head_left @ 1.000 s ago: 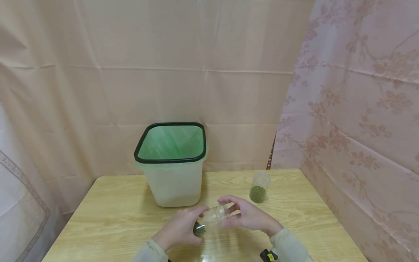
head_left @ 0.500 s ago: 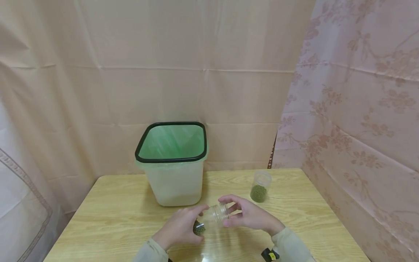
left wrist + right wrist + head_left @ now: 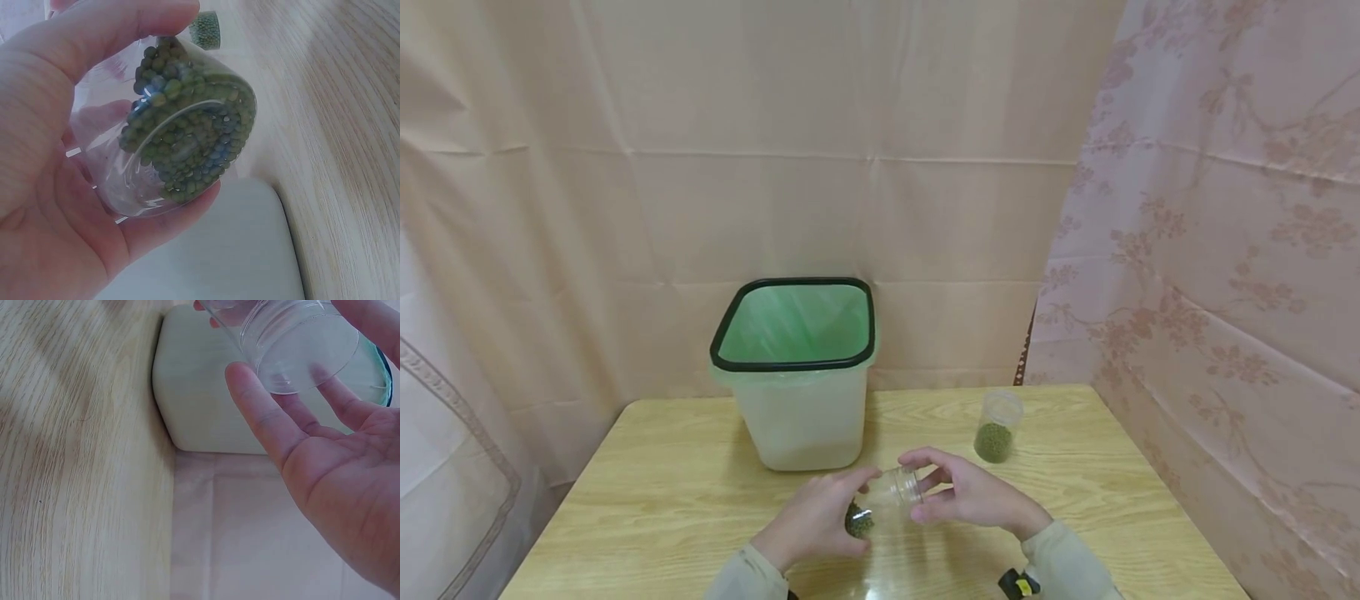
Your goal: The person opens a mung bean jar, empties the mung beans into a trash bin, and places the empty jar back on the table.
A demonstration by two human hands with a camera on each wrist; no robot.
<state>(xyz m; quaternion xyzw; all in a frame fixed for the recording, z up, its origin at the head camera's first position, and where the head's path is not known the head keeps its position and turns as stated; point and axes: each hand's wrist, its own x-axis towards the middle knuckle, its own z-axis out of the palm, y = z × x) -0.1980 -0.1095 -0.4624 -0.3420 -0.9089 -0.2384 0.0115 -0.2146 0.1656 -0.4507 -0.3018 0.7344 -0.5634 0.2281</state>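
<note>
Because the clear jar is held tilted above the table, its mouth toward two o'clock in the head view, the beans could spill if its base rose above the neck and nothing covers the mouth; whether a transparent lid sits there cannot be told. The smooth wall might also slip should the left hand, gripping the base end, loosen. The right hand curls thumb and fingers round the mouth end, how firmly is unclear. A wide sweep toward two o'clock could topple the second jar; the bin stands near eleven. See-through and glossy, the held jar has a ringed neck. Round, dull green beans with bluish glints heap against its base.
</note>
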